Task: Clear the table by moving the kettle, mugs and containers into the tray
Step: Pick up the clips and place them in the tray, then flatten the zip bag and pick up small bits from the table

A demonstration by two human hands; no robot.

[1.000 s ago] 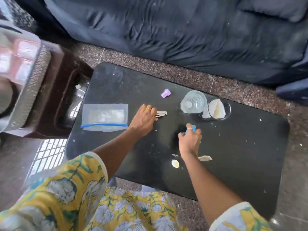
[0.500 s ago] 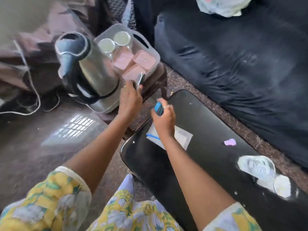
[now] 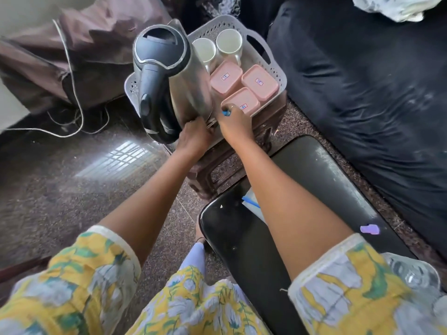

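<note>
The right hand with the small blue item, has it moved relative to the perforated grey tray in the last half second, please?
Yes. The right hand has moved forward off the black table to the perforated grey tray, beside the nearest pink container.

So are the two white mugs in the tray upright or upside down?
Upright. Both white mugs stand side by side at the far end of the tray, open rims facing up, and their pale insides look empty.

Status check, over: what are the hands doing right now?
Both hands at tray; right grips blue item. Kettle, mugs, containers already inside.
</note>
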